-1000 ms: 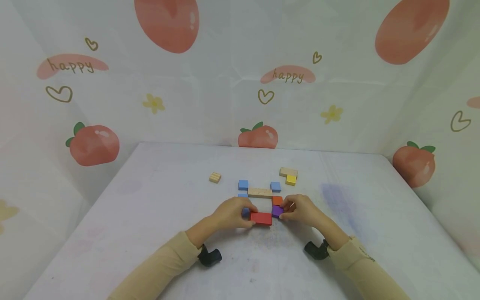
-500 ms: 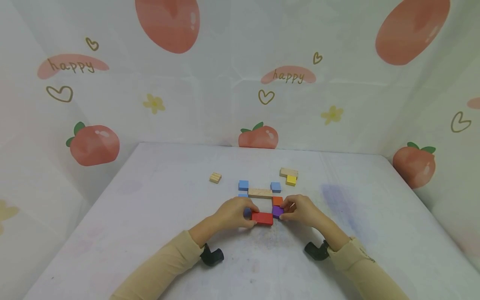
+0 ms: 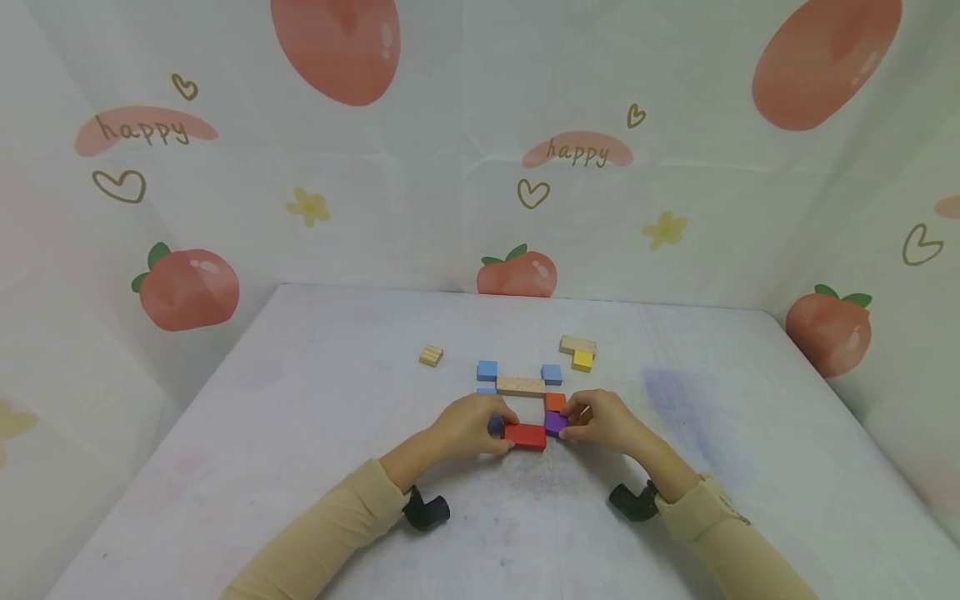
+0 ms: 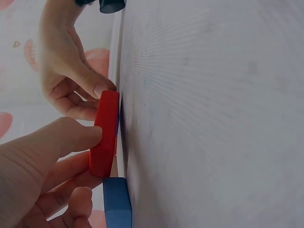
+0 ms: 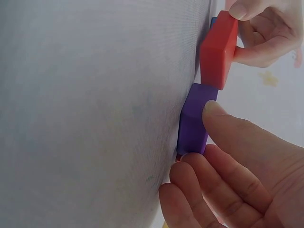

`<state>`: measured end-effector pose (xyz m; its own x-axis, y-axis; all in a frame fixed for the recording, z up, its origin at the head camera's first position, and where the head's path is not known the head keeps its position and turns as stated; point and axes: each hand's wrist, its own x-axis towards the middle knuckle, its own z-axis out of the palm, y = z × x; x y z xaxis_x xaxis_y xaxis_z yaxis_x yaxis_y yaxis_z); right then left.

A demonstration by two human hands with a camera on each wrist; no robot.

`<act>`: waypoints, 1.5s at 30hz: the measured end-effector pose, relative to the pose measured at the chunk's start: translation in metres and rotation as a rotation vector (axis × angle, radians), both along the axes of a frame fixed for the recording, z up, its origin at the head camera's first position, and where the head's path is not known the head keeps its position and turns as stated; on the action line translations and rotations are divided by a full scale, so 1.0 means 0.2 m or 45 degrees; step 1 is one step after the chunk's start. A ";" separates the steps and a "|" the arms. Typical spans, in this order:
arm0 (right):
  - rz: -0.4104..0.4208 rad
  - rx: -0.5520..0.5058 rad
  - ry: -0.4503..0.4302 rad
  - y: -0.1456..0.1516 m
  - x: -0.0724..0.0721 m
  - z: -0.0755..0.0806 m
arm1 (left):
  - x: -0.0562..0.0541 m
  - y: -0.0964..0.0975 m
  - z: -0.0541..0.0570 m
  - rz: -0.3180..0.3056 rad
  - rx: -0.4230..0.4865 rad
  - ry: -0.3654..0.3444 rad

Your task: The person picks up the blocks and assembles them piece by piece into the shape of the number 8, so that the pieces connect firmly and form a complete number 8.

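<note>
With 12 o'clock pointing away from the person in the head view, the red rectangular block (image 3: 526, 437) is located between the hands, its long axis running 9 to 3 o'clock. Its 9 o'clock end is pinched by the left hand (image 3: 468, 427), the nearer one; the thumb is placed on the near side, the fingers on the far side. Its 3 o'clock end is set against, apparently touching, the purple block (image 3: 555, 424), which is pinched by the right hand (image 3: 603, 422). The orange block (image 3: 555, 402) is seated at the purple block's 12 o'clock. The dark blue block (image 4: 118, 202) is partly hidden behind the left hand, at about 10 o'clock from the red block.
</note>
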<state>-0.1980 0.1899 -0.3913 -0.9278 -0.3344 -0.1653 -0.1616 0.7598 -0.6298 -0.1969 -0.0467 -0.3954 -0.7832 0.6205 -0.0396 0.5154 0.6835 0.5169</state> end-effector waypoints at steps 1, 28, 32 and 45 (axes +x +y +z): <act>-0.001 0.000 0.000 0.00 0.00 0.00 | 0.00 0.00 0.00 -0.001 0.000 0.003; 0.054 -0.030 0.041 0.01 0.00 0.00 | -0.01 0.01 -0.02 -0.018 -0.072 0.016; 0.044 -0.024 0.031 0.01 0.00 0.00 | -0.01 0.01 -0.02 -0.035 -0.067 0.038; 0.007 -0.010 0.010 0.00 0.00 -0.01 | 0.00 0.01 -0.02 -0.048 -0.046 0.060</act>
